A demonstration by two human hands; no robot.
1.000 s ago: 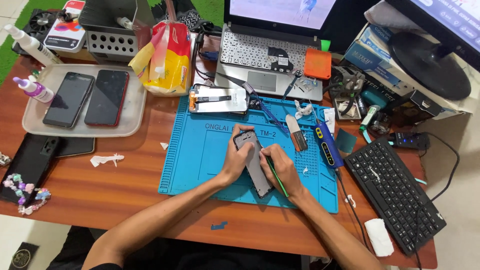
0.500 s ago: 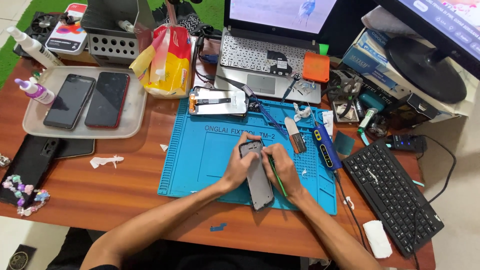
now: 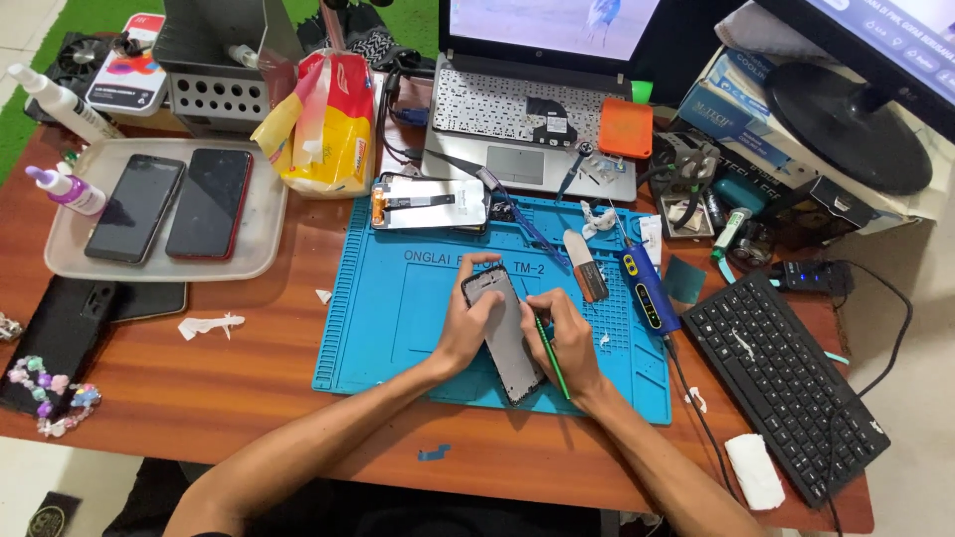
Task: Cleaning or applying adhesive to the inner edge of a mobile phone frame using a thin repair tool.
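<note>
On the blue work mat near the front edge of the desk, both hands are closed on a grey phone frame that lies flat, its long side running from the mat's middle toward the front edge and leaning a little right. The left hand clasps the frame's left side, fingers curled over its top end. The right hand presses against the right side, its grip also pinching a thin green tool that slants along the frame's edge.

Compared with a second ago, the frame has turned slightly: its top end now sits further toward the back of the mat, and the left fingers have come up over that corner. The green tool has stayed in the right hand, lying along the same side.

Just behind the hands, at the mat's back edge, rests a white-backed phone screen. To the right on the mat lie a blue electric screwdriver and a brown spudger block. At the left back of the desk a grey tray carries two dark phones. A black keyboard sits at the right edge.
</note>
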